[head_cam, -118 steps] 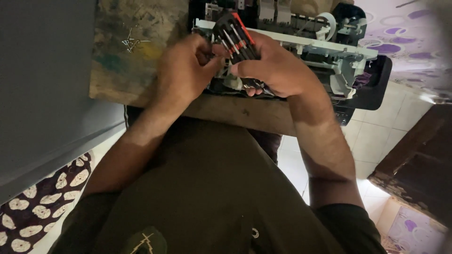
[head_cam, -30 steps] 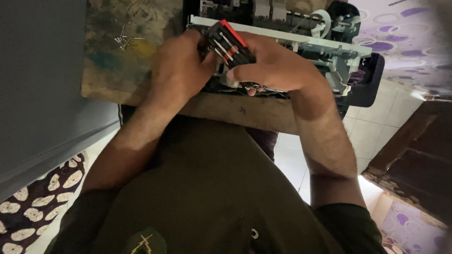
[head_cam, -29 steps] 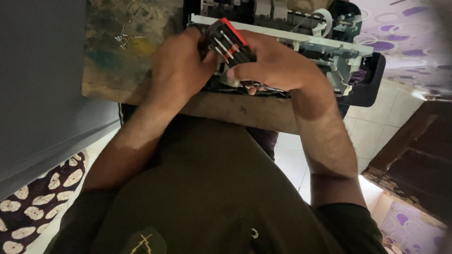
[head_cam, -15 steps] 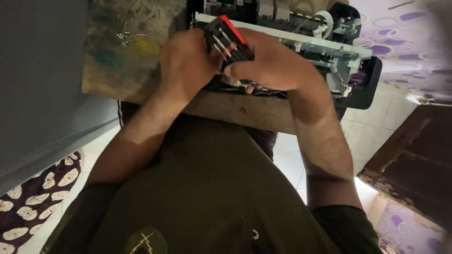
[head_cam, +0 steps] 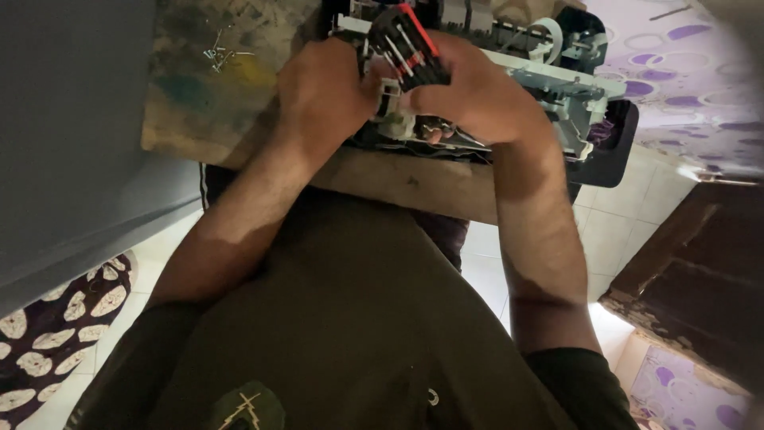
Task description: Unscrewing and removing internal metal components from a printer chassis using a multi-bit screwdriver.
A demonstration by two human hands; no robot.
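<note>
A worn wooden surface, stained with paint, carries an opened printer whose black shell and pale inner frame lie along its far edge, above the person's dark olive shirt and the pale tiled floor. Both hands meet over the printer's near side: the left hand is curled closed against a black cartridge carriage with red and white trim, and the right hand is wrapped around that same carriage from the other side, holding it just above the printer's frame. A small heap of screws lies on the surface, well apart to the left of the hands.
</note>
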